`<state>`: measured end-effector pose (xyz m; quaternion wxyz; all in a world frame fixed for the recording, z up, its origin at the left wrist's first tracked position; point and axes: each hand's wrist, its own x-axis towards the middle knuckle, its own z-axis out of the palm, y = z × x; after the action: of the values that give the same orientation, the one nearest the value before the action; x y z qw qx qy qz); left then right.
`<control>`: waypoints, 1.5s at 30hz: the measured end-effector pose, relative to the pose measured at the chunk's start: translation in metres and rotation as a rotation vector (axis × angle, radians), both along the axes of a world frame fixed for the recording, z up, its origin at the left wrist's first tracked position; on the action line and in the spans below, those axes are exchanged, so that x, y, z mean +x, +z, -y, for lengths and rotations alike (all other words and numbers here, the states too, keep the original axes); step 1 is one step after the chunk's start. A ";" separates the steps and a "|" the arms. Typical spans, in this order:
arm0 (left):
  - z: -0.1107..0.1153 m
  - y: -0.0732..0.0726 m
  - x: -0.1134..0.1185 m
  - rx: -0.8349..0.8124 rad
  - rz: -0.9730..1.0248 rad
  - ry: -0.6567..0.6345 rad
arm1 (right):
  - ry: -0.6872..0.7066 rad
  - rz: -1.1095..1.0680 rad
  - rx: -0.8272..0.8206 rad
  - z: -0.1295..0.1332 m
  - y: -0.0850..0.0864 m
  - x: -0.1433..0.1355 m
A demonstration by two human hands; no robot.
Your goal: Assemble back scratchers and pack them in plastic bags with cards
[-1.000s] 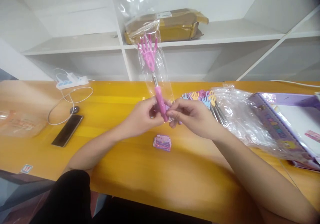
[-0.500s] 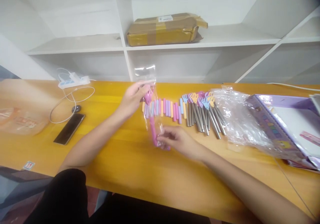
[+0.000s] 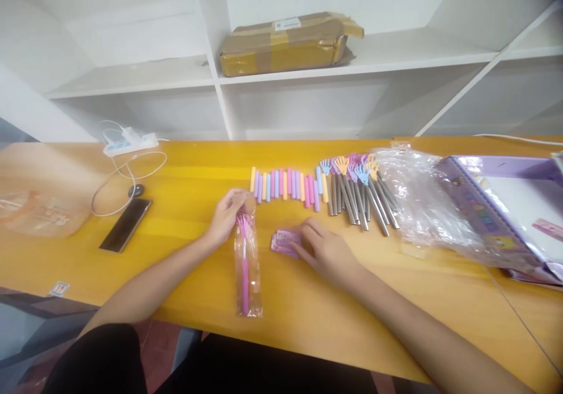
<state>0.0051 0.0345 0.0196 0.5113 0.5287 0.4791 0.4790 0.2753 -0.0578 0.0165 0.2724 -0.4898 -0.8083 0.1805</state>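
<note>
My left hand (image 3: 229, 215) pinches the top of a clear plastic bag (image 3: 254, 265). Inside the bag is a pink hand-shaped scratcher (image 3: 245, 282) with a metal rod and pink handle, lying upright toward me. The fingers of my right hand (image 3: 323, 247) are closed on the right end of a small pink printed card (image 3: 285, 242) on the table. Behind my hands lies a row of pastel handle tubes (image 3: 285, 184). Right of it is a pile of metal rods (image 3: 358, 197) with blue, orange and purple hand-shaped heads.
Clear plastic bags (image 3: 417, 200) and a purple box (image 3: 479, 206) are at the right. A phone (image 3: 125, 225), a cable, a power strip (image 3: 131, 143) and an orange bag (image 3: 44, 215) lie left. A taped carton (image 3: 285, 45) sits on the shelf.
The bag with the pink scratcher has come down and left, nearer to me, in my left hand. My right hand has left the bag's lower end and moved right to the card.
</note>
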 end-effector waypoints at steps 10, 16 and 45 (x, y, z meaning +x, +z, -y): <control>0.004 -0.010 0.006 0.051 -0.110 -0.104 | -0.045 -0.169 -0.180 -0.016 -0.008 0.012; 0.009 -0.010 0.008 -0.044 -0.122 -0.165 | -0.071 -0.172 -0.236 -0.017 -0.010 0.012; 0.020 -0.006 0.020 -0.322 0.436 -0.267 | 0.006 -0.384 -0.167 -0.074 0.037 -0.039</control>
<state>0.0248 0.0142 0.0131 0.7380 0.3837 0.3540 0.4275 0.2360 0.0157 0.0535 0.3794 -0.4649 -0.7252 0.3378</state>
